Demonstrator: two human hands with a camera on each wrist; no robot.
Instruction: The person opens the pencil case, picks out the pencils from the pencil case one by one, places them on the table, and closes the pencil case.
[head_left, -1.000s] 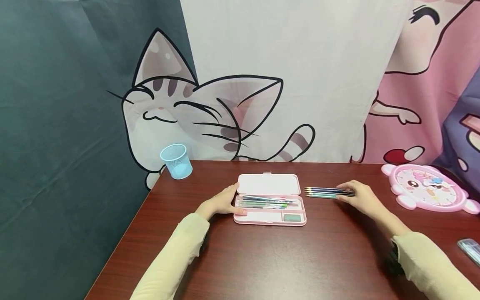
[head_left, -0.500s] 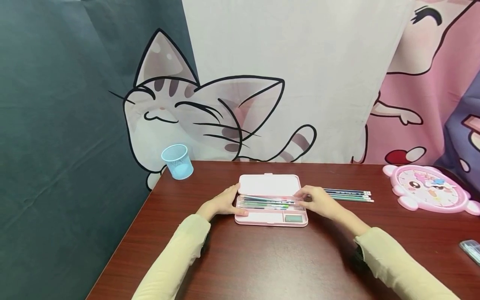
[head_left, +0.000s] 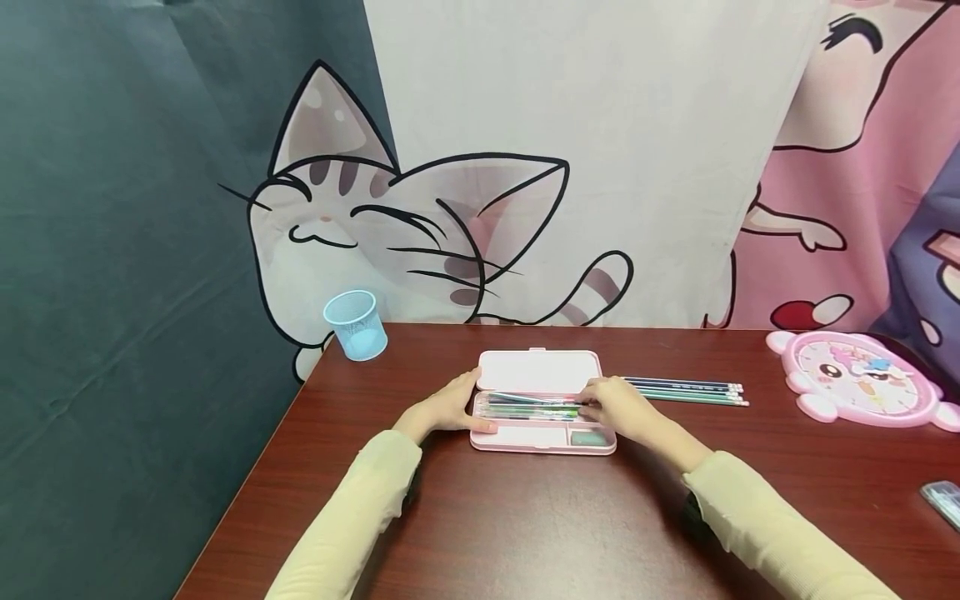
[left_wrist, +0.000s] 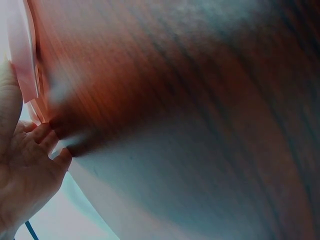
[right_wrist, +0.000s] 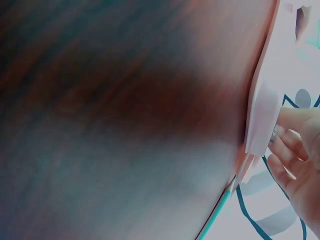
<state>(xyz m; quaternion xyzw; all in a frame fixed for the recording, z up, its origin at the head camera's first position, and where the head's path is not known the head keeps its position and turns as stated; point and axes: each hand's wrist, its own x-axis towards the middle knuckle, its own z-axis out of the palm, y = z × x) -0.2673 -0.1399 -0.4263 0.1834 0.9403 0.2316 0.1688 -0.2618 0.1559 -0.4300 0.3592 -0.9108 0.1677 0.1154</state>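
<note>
An open pink pencil case (head_left: 517,437) lies on the table, its white-lined lid (head_left: 536,369) folded back. Several slim pens (head_left: 525,408) fill its long compartment; a grey-green eraser (head_left: 589,437) sits in the small one. My left hand (head_left: 444,406) rests on the case's left end, thumb on the front tray and fingers along the side. At the right end, my right hand (head_left: 618,406) reaches into the compartment and pinches a pen end. A shiny pen tip (right_wrist: 273,134) shows by its thumb; the fingertips are partly hidden in the head view.
Several dark and green pencils (head_left: 690,392) lie side by side right of the case. A blue mesh pen cup (head_left: 356,325) stands at the back left. A pink animal-shaped clock (head_left: 855,375) and a small clear-topped box (head_left: 942,500) are at the right.
My right hand has left the pencils' eraser ends and moved left to the case, then further in among the pens. The pencils stay on the table. My left hand holds its place.
</note>
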